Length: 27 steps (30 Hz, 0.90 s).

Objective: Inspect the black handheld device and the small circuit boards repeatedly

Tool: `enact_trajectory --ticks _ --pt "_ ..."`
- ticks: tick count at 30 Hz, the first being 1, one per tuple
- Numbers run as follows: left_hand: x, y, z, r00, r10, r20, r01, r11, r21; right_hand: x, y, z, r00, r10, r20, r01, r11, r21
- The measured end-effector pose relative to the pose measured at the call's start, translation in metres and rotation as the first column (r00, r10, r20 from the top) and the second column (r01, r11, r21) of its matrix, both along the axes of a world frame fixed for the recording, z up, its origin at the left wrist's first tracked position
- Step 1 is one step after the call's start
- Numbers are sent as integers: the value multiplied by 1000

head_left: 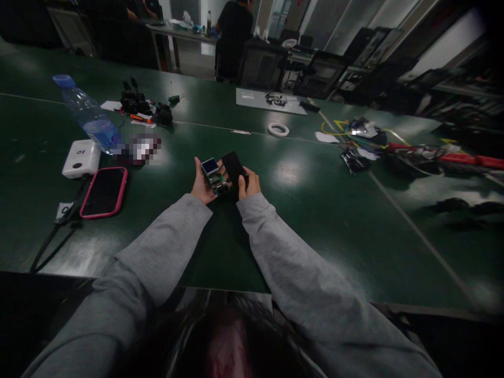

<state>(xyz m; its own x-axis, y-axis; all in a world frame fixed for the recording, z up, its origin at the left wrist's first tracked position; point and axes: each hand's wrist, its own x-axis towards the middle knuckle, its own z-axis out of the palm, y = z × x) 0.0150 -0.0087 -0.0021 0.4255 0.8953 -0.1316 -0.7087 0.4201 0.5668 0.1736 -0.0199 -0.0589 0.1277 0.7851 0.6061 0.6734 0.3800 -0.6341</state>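
Over the green table, my left hand (202,185) is closed around the edge of a green circuit board (219,184) with a small dark screen (210,166) at its upper end. My right hand (249,185) grips a flat black rectangular cover (233,169), its thumb on the near face. The cover stands tilted right beside the board. Whether the two parts are joined I cannot tell. Some fingers are hidden behind the board and the cover.
To the left are a pink-cased phone (104,192), a white box (81,158) with a cable, and a water bottle (90,115). A tape roll (277,129) lies beyond my hands. Tangled wires (364,131) spread at right. Black parts (144,105) sit far left. A person (235,23) sits behind.
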Motion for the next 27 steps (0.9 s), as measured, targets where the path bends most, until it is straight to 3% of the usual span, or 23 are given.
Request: enact_trajectory --ticks 10,17,21,27 --pt "-2 4 -7 999 32 -8 -32 998 -55 6 15 -15 998 -9 -62 0 990 -139" --pt "-1 3 -3 1000 16 24 -15 999 -39 1 10 -13 988 -149 -29 150 987 61" --pt "0 3 -3 999 45 11 -45 998 -42 0 7 -11 995 -78 59 70 989 131" --pt "1 3 -2 999 48 -18 -49 997 -56 7 9 -11 998 27 51 -28 999 28"
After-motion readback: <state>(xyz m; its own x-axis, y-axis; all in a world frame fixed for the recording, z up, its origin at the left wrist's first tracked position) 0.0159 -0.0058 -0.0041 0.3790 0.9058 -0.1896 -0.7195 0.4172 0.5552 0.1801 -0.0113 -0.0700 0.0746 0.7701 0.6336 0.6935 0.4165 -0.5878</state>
